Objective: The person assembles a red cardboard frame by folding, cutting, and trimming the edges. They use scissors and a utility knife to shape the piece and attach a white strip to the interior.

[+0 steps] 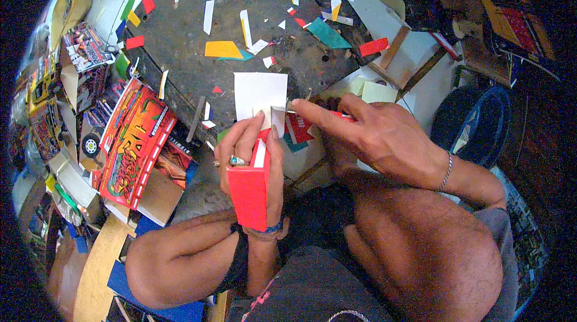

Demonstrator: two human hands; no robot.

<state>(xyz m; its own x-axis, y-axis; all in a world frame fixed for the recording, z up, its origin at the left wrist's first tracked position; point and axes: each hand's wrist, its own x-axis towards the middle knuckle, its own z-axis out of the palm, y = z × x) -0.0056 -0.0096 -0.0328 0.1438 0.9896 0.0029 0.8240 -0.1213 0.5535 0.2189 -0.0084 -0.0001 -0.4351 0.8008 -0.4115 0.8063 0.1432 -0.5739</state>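
Observation:
My left hand, with a ring on one finger, is closed around a folded red cardboard piece. A white flap stands up from its far end, and my fingers press at the base of that flap. My right hand is curled in a grip just to the right, its index finger stretched toward the flap's edge. A bit of red shows between its fingers and a thin grey tip lies by the fingertip. It looks like a red-handled blade, mostly hidden by the hand.
Coloured card scraps, such as a teal piece and a yellow piece, litter the dark worktop. Printed cardboard vehicle parts are piled on the left. A dark round tub stands at the right. My bent knees flank my hands.

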